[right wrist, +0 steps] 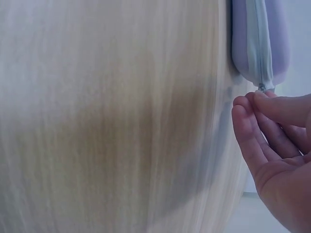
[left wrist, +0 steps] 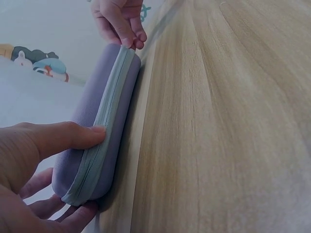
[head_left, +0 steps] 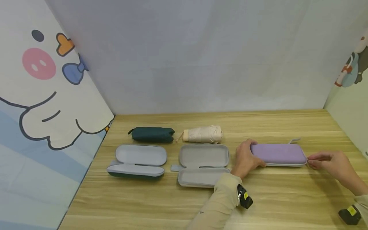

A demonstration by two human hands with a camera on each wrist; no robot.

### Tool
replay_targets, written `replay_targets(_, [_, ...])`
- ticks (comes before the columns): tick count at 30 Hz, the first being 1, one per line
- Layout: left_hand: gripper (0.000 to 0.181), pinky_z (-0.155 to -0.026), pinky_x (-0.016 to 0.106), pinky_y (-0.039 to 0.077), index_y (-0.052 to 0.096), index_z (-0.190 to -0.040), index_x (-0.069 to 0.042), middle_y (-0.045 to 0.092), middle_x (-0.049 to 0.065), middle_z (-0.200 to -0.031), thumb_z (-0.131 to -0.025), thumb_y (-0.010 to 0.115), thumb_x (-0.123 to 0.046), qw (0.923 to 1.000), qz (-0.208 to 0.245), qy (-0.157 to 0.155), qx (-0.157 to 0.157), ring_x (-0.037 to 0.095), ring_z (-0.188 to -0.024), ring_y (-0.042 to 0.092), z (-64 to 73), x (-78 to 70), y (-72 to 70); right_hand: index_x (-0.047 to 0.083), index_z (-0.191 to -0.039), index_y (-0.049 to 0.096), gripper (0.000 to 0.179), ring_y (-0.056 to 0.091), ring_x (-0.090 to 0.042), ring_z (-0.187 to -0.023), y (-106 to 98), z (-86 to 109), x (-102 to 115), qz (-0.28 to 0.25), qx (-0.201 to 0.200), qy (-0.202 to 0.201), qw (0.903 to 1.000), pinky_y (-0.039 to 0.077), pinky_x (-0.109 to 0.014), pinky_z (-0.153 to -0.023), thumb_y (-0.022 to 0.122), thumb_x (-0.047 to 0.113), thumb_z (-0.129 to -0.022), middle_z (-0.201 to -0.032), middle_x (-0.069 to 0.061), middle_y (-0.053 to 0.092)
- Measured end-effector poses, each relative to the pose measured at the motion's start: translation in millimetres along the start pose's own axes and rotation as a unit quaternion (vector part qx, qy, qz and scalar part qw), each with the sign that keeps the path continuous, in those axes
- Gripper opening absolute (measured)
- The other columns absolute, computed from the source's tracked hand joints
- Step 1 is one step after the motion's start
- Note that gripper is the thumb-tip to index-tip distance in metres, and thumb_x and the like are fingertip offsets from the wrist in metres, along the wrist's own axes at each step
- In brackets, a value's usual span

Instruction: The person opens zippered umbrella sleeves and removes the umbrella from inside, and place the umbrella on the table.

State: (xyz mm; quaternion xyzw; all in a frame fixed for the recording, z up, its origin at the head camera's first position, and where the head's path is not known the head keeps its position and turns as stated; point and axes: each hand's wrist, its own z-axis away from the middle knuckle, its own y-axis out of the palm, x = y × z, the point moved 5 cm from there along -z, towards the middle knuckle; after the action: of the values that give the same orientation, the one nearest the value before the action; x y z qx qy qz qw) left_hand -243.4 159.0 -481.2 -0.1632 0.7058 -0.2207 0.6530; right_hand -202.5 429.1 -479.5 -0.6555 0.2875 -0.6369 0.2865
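Note:
A purple zippered case (head_left: 278,153) lies closed on the right part of the table, a pale zipper band (left wrist: 108,111) running round its side. My left hand (head_left: 246,158) grips its left end, thumb on the band and fingers round the end, as the left wrist view shows. At the opposite end my right hand (head_left: 334,164) pinches the zipper pull between thumb and fingertips. In the right wrist view the small metal zipper slider (right wrist: 262,88) shows just above those fingertips, at the case's corner; the pull itself is mostly hidden by them.
Left of the purple case, a grey case (head_left: 203,156) and a dark green case with pale lining (head_left: 141,155) lie unfolded. Behind them are a folded beige umbrella (head_left: 203,134) and a folded dark green umbrella (head_left: 152,134). A pale wall (head_left: 201,57) stands behind the table.

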Motion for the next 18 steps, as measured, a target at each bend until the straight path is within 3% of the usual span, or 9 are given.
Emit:
replay_targets(6, [0.070, -0.083, 0.019, 0.043, 0.066, -0.108, -0.019, 0.063, -0.010, -0.104, -0.046, 0.095, -0.008, 1.0000, -0.003, -0.003, 0.001, 0.004, -0.093, 0.054, -0.5, -0.8, -0.6, -0.006, -0.095, 0.070, 0.024, 0.061, 0.000, -0.064, 0.7, 2.1, -0.2, 0.021, -0.001, 0.005, 0.9998, 0.040, -0.008, -0.059, 0.069, 0.016, -0.087, -0.079, -0.008, 0.071])
replay_targets(14, [0.071, -0.084, 0.018, 0.042, 0.066, -0.108, -0.018, 0.063, -0.009, -0.104, -0.044, 0.096, -0.008, 1.0000, -0.010, -0.001, -0.001, 0.004, -0.094, 0.054, -0.6, -3.2, -2.6, -0.006, -0.096, 0.070, 0.026, 0.059, 0.002, -0.065, 1.7, 8.0, 0.7, 0.018, 0.002, 0.015, 0.9997, 0.041, -0.010, -0.059, 0.070, 0.018, -0.087, -0.082, -0.009, 0.071])
replay_targets(18, [0.071, -0.084, 0.018, 0.042, 0.066, -0.108, -0.019, 0.063, -0.010, -0.104, -0.045, 0.096, -0.010, 0.9999, -0.015, -0.005, 0.002, 0.004, -0.095, 0.054, -0.1, -3.1, -2.0, -0.003, -0.093, 0.072, 0.026, 0.054, 0.009, -0.068, 1.1, 12.1, -0.9, 0.019, -0.004, 0.013, 0.9997, 0.038, -0.011, -0.060, 0.072, 0.021, -0.085, -0.080, -0.005, 0.072])
